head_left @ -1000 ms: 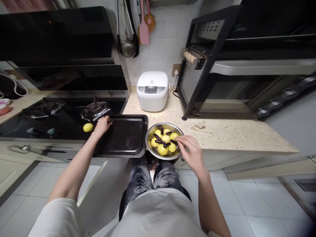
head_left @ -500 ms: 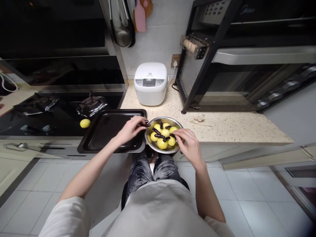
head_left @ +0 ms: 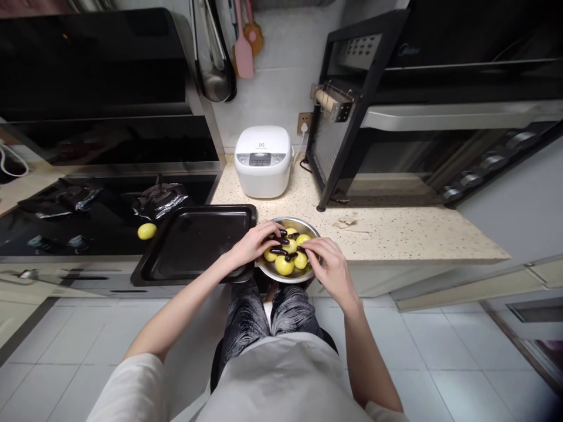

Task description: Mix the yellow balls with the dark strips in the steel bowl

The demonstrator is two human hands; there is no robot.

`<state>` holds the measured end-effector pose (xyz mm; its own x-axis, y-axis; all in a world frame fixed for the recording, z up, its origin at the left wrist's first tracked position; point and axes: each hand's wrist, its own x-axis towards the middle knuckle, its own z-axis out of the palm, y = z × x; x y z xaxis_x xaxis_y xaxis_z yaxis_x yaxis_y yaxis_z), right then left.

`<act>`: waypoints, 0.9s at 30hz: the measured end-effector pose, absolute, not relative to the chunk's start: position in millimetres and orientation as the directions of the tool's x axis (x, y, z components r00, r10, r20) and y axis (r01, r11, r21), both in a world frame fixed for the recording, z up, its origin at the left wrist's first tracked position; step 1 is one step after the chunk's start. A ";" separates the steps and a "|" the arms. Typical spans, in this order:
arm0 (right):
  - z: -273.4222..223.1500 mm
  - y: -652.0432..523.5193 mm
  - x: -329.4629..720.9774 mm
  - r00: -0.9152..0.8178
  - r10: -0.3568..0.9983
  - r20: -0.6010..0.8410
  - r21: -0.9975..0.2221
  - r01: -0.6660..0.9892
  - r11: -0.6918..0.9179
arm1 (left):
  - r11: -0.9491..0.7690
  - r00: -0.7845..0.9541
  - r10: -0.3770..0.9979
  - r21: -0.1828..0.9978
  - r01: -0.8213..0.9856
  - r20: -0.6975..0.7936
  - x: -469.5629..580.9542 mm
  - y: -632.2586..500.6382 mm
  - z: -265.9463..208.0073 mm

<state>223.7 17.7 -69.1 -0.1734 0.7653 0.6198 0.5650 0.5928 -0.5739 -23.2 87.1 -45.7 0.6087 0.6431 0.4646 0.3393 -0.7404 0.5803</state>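
Observation:
A round metal bowl at the counter's front edge holds several lemon-like yellow fruits. Several glossy, dark oblong pieces lie across them; their exact kind is unclear. My left hand reaches over the bowl's left side, thumb and fingers closed around a dark oblong piece. On the right side, my right hand pinches another dark oblong piece, partly covered by its fingertips. To the left of the bowl is a black baking tray.
A single yellow fruit sits on the black gas stove, left of the tray. Behind the bowl stands a white rice cooker. An oven on a black rack takes up the right. Crumpled scraps lie on the speckled counter.
My left hand has moved right from the bowl's left rim to over the fruit, bringing a dark piece in. My right hand stays at the right side. The view has tilted slightly upward.

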 end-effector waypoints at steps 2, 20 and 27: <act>-66.5 20.9 216.4 -0.175 0.770 0.614 -0.585 0.553 0.593 | -0.735 0.588 0.649 0.599 0.319 0.484 -22.5 83.2 -43.6; -69.3 49.4 170.1 -0.170 0.842 0.512 -0.567 0.669 0.480 | -0.447 -0.071 0.867 0.834 0.323 0.493 -45.5 41.7 -76.8; -68.5 44.2 175.0 -0.154 0.878 0.452 -0.549 0.728 0.410 | -0.435 -0.039 0.885 0.853 0.287 0.465 -29.2 20.0 -74.8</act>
<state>175.0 44.2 -68.5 -0.1536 0.8785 0.4525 0.7282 0.4101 -0.5492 -29.2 20.0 -74.8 -0.0390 0.8847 0.4646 0.2874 -0.4354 0.8531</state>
